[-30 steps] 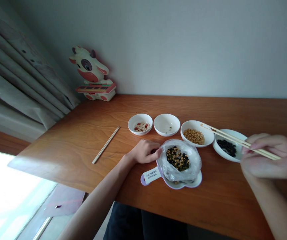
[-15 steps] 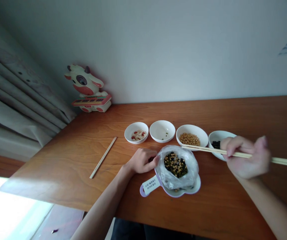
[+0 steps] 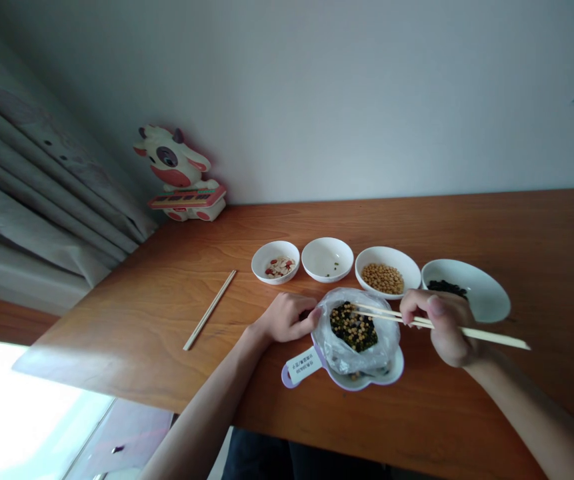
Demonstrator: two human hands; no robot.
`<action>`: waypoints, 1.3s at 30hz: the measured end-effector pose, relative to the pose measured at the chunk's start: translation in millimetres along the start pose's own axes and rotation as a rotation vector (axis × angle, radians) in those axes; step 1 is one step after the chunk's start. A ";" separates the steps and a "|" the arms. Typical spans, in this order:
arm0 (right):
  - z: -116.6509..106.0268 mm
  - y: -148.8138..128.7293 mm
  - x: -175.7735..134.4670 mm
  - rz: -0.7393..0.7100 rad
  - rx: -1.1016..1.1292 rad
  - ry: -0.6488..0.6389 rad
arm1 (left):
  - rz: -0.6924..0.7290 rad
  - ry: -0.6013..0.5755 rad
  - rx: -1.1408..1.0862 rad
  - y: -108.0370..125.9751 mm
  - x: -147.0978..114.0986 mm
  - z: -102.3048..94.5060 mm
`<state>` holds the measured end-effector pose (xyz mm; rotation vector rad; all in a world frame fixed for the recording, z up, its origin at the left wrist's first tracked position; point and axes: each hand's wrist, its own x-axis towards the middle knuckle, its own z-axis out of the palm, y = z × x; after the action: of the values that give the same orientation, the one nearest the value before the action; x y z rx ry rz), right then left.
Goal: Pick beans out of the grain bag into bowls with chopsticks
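My right hand (image 3: 441, 323) is closed around a pair of light wooden chopsticks (image 3: 491, 335). Their tips point left, over the mixed beans (image 3: 351, 327), yellow and dark ones, inside a clear plastic bag (image 3: 334, 353). The bag sits open in a white, purple-edged bowl (image 3: 391, 375) with a labelled handle (image 3: 303, 367). At the bag's left edge, my left hand (image 3: 291, 317) has its fingers curled and pinches the rim of the plastic. Just behind the bag stands a white bowl of yellow soybeans (image 3: 383, 278). Black beans (image 3: 447, 288) lie in the rightmost bowl (image 3: 489, 293), partly behind my right hand.
Two more white bowls stand in the row: one holds peanut-like pieces (image 3: 280, 267), the other (image 3: 317, 257) a few small green beans. A second pair of chopsticks (image 3: 210, 309) lies left on the wooden table (image 3: 131, 320). A cow-shaped toy keyboard (image 3: 181, 177) stands by the wall.
My right hand has moved left and turned, bringing the chopstick tips from near the soybean bowl to over the beans in the bag. My left hand stays at the bag's edge.
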<state>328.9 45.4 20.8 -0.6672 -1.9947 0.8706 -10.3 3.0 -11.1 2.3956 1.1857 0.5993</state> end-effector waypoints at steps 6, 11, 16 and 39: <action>1.1 -4.8 0.8 0.010 -0.014 -0.007 | 0.003 0.000 -0.004 0.6 -0.1 -0.7; -0.4 -3.2 0.1 0.049 0.000 -0.019 | 0.011 0.006 -0.003 0.7 0.6 -0.1; -1.1 0.7 -1.8 0.079 0.019 -0.023 | 0.015 0.018 -0.009 1.7 1.0 -0.4; -3.9 10.6 -5.4 0.254 0.116 0.013 | 0.003 0.022 -0.018 2.7 0.4 -0.8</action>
<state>336.4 49.5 11.6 -0.8693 -1.8572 1.1198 -8.8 1.9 -8.9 2.3815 1.1814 0.6363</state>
